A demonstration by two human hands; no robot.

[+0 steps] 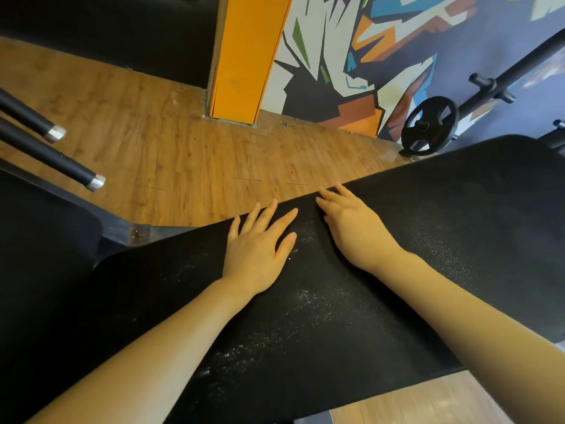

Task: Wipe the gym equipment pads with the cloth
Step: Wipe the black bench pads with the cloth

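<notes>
Fingers of both the left hand and the right hand lay straight and empty on the dusty black pad — its length running left-to-right — with no cloth in view.

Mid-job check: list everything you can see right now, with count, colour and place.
bench pad: one, black, across the centre, dusted with white specks
second pad: one, black, left edge
bars: two, black with silver ends, upper left
weight plate: one, black, on a rack bar, upper right
pillar: one, orange, top centre
mural wall: one, multicoloured, upper right
floor: wood brown, beyond the pad
cloth: none in view
left hand: flat on the pad, fingers spread
right hand: flat on the pad, fingertips at its far edge
</notes>
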